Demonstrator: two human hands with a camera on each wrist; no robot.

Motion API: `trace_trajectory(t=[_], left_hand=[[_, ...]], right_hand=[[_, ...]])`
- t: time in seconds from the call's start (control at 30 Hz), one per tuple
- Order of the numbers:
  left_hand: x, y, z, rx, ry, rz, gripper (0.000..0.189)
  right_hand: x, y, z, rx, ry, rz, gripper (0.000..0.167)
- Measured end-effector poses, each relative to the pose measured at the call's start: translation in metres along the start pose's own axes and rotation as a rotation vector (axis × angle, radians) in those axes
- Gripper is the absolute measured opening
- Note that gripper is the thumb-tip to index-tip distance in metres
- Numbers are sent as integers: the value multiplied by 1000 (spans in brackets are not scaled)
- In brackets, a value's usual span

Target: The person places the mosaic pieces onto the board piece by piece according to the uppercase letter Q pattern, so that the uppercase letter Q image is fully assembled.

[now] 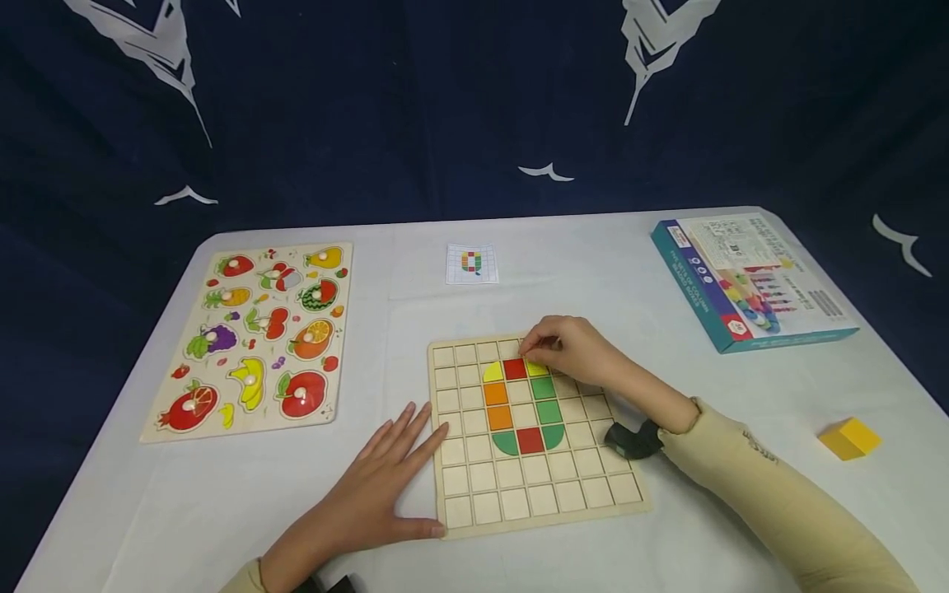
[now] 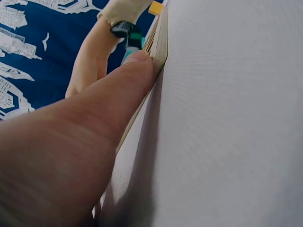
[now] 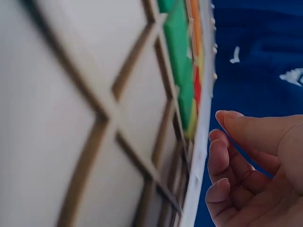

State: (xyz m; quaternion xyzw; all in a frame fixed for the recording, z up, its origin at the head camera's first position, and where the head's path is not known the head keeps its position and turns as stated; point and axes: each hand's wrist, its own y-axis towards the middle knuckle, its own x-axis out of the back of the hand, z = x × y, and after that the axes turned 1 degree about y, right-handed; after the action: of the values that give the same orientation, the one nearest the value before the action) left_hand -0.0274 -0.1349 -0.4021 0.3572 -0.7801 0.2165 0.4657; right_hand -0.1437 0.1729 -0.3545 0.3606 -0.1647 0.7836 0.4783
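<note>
A wooden grid board [image 1: 482, 494] lies on the table, with a ring of coloured pieces in its cells. The ring has red squares [image 1: 530, 441], orange squares [image 1: 497, 418], green squares [image 1: 549, 411], green rounded corners [image 1: 506, 443] and yellow rounded corners [image 1: 493, 372]. My left hand [image 1: 378, 486] rests spread at the board's left edge, its thumb and fingertips touching it. Over the ring's upper right corner is my right hand [image 1: 574, 350], fingers bent beside a partly covered yellow piece [image 1: 537, 370]. In the right wrist view, nothing shows between its thumb and fingers.
A small card [image 1: 472, 263] showing a coloured ring on a grid lies behind the board. The fruit puzzle [image 1: 252, 338] is at left. A boxed toy set [image 1: 756, 280] sits at the back right, with a yellow block [image 1: 848, 438] nearer the right edge.
</note>
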Motion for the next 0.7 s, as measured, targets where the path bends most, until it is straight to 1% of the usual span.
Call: trace_trajectory(t=[0.17,0.33,0.4,0.47,0.53,0.7], left_hand=[[-1,1,-1,4,-10,3,106],[-1,1,-1,8,-26,1,106],[-1,1,-2,11,-28,1,106],[0,1,-1,12,-25,1,107],[0,1,-1,13,-21,3,107],[0,0,0,11,-28,3,107]], right_hand=[[19,-27,-8,-38,10,-58,8],[39,-68,-23,-88,11,-122,9],[45,-85,-30,-105,4,-147,10],[49,-101,-36,-107,2,-155,12],[50,-115,-42,-87,16,-131,15],[46,-140,-51,-10,117,-6,23]])
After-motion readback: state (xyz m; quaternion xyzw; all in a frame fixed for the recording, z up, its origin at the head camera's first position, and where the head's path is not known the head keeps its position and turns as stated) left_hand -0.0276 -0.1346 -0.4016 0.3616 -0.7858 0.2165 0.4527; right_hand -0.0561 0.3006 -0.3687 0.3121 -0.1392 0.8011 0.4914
